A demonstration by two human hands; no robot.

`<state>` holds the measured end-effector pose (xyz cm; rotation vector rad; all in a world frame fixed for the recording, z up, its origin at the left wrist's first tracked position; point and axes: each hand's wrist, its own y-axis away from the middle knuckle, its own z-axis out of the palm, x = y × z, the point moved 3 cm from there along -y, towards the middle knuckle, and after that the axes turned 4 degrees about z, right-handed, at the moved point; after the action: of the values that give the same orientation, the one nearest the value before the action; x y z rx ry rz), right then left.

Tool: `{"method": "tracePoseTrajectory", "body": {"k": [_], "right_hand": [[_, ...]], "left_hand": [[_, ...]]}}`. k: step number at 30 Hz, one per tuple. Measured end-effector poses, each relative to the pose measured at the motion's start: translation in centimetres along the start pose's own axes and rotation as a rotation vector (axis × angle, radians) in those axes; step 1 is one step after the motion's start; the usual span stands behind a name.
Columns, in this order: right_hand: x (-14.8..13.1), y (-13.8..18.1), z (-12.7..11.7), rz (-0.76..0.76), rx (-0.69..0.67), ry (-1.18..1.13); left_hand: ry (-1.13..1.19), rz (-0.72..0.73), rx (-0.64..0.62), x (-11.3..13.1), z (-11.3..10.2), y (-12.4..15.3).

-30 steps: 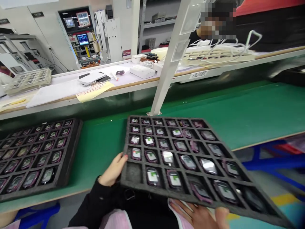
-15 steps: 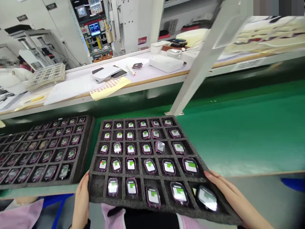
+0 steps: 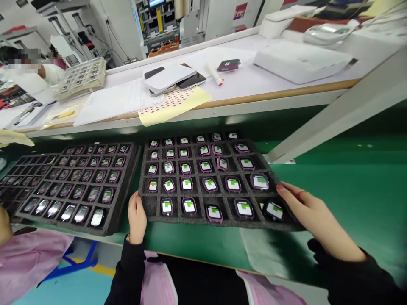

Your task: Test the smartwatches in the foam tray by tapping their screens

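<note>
Between my two hands is a dark grey foam tray [image 3: 149, 207] divided into square compartments. Smartwatches [image 3: 244, 208] with lit white and green screens lie in nearly all of them; the front left compartment holds none. My left hand [image 3: 137, 217] grips the tray's front left corner, thumb on the rim. At the right side, my right hand [image 3: 307, 207] clasps the edge with its fingers partly hidden underneath. The tray's near edge appears raised above the green bench [image 3: 197, 241], while its far edge reaches under the shelf.
Left of my tray stands a stack of similar foam trays [image 3: 111, 228] filled with watches. A white slanted post [image 3: 333, 110] rises at the right. On the shelf above lie papers [image 3: 111, 103], a phone [image 3: 192, 80], a marker [image 3: 214, 75] and a white box [image 3: 302, 63]. Another person's pink sleeve [image 3: 32, 258] is at left.
The tray has moved forward over the bench, away from my body, with both hands still holding it. My view has shifted closer to the bench and shelf.
</note>
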<state>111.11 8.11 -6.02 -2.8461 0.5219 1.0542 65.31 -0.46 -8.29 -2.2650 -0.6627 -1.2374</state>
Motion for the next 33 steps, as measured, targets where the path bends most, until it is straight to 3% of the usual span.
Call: {"method": "tracePoseTrajectory", "body": {"k": [2,6,9,12,18,24,33], "right_hand": [[-1.3,0.0,0.5,0.023,-0.003,-0.013],[-6.2,2.9,2.0,-0.267,0.133,-0.098],[-9.4,5.7,3.9,-0.633,-0.006,-0.147],[-10.5,7.2,4.9,-0.867,-0.206,-0.092],[-9.2,6.3,4.2,-0.875,-0.364,0.2],[-9.8,5.6,4.8,-0.86,-0.529,0.183],[-10.3,4.9,4.2,-0.889,-0.459,0.185]], "left_hand": [[-0.027,0.042,0.003,0.7,0.4,0.0],[-0.1,0.157,0.076,2.7,0.4,1.7],[-0.211,0.38,0.092,4.5,0.7,3.9],[-0.315,0.526,-0.015,5.2,1.3,5.9],[-0.417,0.536,-0.226,5.8,1.2,5.9],[-0.491,0.554,-0.426,7.6,1.6,3.7],[-0.515,0.548,-0.412,7.7,2.4,3.7]]}}
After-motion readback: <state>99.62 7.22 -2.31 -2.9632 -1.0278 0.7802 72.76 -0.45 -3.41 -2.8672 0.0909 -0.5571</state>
